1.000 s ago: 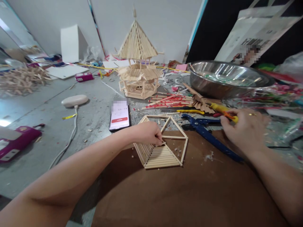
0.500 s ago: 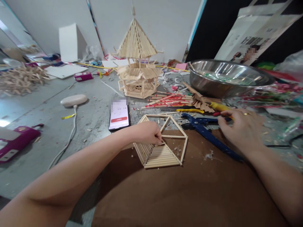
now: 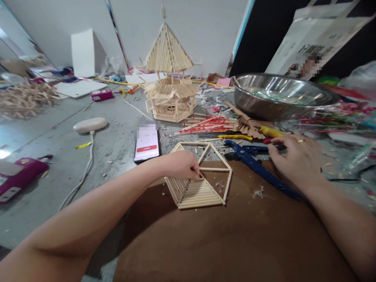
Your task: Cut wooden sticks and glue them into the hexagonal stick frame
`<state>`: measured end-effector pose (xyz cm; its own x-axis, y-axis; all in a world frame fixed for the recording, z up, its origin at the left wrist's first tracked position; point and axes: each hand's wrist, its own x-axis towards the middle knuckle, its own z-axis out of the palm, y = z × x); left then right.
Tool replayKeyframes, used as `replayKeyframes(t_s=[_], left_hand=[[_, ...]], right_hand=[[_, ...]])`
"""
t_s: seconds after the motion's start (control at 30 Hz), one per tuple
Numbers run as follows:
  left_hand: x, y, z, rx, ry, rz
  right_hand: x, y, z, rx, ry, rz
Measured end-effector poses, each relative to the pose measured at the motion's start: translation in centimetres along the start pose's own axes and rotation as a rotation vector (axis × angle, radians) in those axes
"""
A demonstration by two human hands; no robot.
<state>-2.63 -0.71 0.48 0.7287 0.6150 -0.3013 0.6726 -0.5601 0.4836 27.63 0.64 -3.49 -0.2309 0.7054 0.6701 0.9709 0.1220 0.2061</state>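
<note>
My left hand (image 3: pixel 185 166) is closed in a pinch on a short wooden stick (image 3: pixel 197 179), low over a six-sided stick frame (image 3: pixel 216 169). Rows of sticks fill the frame's left and front panels; its other visible panels are open outlines. At the right, my right hand (image 3: pixel 296 156) has its fingers curled over a tool with a yellow-and-red handle (image 3: pixel 273 132), its fingertips partly hidden. Below the thumb lie dark-blue cutters (image 3: pixel 261 170). The frame rests mostly on a brown board (image 3: pixel 223 243).
Behind the frame stands a stick pavilion (image 3: pixel 170 55). A phone (image 3: pixel 147 143) showing a timer lies left of the frame. Red-marked sticks (image 3: pixel 211 124), a yellow-handled tool (image 3: pixel 235 137) and a steel basin (image 3: pixel 264 103) are behind. A white corded device (image 3: pixel 90 124) sits left.
The left hand stays at nearly the same spot with the stick. My right hand has shifted very slightly at the tool handle. The view has moved a little.
</note>
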Motion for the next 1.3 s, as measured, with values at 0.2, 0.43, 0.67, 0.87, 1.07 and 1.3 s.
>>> replayKeyframes(t_s=[0.2, 0.43, 0.67, 0.87, 1.07, 1.3], left_hand=[[0.10, -0.13, 0.07, 0.006, 0.001, -0.008], [0.06, -0.10, 0.14, 0.023, -0.004, -0.027], [0.12, -0.19, 0.36, 0.031, 0.007, -0.014], [0.18, -0.01, 0.31, 0.046, 0.004, -0.023], [0.12, 0.10, 0.12, 0.054, 0.000, -0.027], [0.08, 0.23, 0.25, 0.059, 0.004, -0.056]], right_hand=[[-0.03, 0.10, 0.18, 0.015, -0.005, -0.006], [-0.03, 0.20, 0.24, 0.019, 0.002, -0.025], [-0.09, 0.13, 0.21, 0.017, 0.011, -0.029], [-0.05, 0.08, 0.25, 0.015, 0.037, -0.053], [0.03, 0.15, 0.42, -0.002, 0.079, -0.106], [0.00, 0.13, 0.30, -0.002, 0.073, -0.107]])
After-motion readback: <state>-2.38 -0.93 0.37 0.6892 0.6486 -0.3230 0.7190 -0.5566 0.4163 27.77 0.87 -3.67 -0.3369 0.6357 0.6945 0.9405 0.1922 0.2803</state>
